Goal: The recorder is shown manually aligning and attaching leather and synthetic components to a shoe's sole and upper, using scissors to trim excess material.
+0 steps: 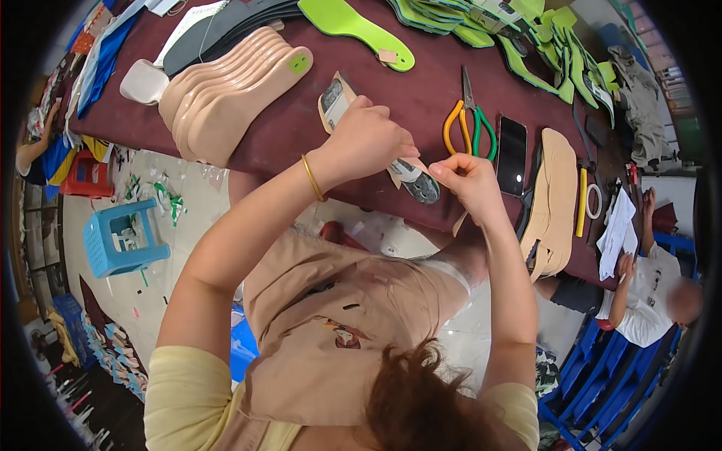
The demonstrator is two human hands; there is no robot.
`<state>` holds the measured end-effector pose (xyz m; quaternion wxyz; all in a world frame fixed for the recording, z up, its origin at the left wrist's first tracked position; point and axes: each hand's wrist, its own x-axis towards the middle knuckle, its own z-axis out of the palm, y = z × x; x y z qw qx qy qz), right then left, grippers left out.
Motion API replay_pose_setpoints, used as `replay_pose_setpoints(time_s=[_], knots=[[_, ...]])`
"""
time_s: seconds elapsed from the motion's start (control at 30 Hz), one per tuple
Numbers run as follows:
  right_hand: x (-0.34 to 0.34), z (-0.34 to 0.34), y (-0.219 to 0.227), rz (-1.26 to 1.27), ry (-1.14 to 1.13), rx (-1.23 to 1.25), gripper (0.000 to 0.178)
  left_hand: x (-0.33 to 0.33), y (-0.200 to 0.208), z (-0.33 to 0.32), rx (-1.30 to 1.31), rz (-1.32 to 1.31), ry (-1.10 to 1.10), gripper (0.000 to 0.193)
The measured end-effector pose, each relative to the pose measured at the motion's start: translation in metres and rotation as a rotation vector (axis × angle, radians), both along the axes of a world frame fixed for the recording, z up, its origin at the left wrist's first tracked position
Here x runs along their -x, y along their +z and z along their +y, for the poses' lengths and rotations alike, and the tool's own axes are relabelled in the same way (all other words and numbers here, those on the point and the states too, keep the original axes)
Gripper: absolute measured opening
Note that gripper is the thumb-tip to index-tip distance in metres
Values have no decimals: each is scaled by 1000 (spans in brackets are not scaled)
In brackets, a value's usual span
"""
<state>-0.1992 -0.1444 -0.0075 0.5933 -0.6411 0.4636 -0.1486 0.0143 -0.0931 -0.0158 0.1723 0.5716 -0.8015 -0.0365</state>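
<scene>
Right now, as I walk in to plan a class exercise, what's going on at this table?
A person's left hand grips a narrow foot-shaped piece over the near edge of a dark red table. The right hand is at its dark end, thumb and finger pinched; what they pinch is unclear. Scissors and a phone lie beyond, with stacked beige foot forms to the left.

Desk: bare gap beyond left hand, up to lone green insole. Scissors, phone crowd right hand. Beige stack bars left side, reaching near edge.
</scene>
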Motion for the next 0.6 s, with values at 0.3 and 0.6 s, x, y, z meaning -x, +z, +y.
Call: replay_pose_setpoints(time_s=[0.3,0.6], knots=[[4,33,-25,-17,-180,328,18,1,-3,-1,-4,62,15,24],[-7,39,-12,245,3,727,19,8,3,0,-73,-102,-34,33]])
